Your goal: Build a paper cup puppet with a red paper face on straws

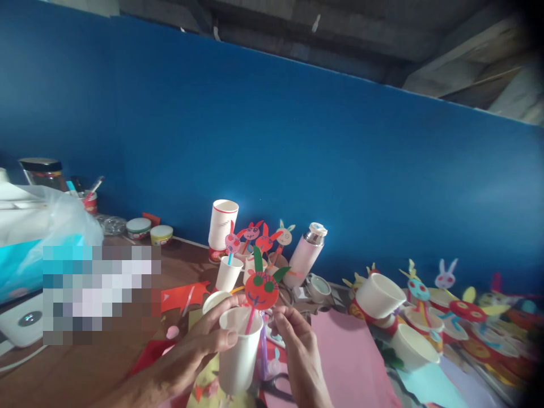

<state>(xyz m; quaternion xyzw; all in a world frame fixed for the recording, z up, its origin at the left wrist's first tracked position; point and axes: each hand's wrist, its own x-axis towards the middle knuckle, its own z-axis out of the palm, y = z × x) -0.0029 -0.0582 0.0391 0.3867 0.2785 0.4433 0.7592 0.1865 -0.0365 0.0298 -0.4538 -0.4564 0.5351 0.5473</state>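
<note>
Left hand point(206, 335) grips cup point(238, 362), right hand point(301, 343) state unclear, brown tabletop point(106, 365) below blue wall point(272, 136).

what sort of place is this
Probably a craft table, perhaps in a workshop: a red paper face on a stick in the held cup, similar paper faces behind it, and pink paper suggest so.

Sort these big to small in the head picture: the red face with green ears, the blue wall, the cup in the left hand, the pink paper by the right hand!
Largest to smallest, as they look:
1. Blue wall
2. Pink paper
3. White cup
4. Red face
</note>
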